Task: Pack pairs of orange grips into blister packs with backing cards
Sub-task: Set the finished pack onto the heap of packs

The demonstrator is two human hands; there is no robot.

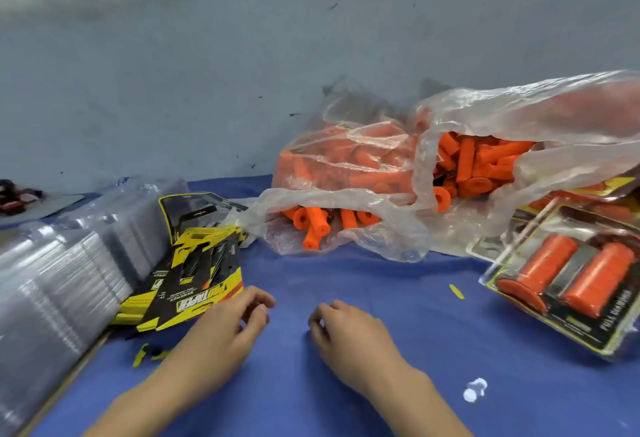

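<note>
I log one finished pack (568, 284) at 3 o'clock; bagged orange grips (485, 162) at 1 o'clock await packing. Both left hand (225, 325) and right hand (346, 329) loosely curled, empty.

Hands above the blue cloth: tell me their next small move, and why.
Probably the left hand should take the top one of the backing cards: it and the right hand hold nothing, the cards lie just beside it, and a finished pack already lies at the right.

Blue table (363, 298), grip bags (346, 166), cards (194, 284), blister stacks (52, 280)
</note>
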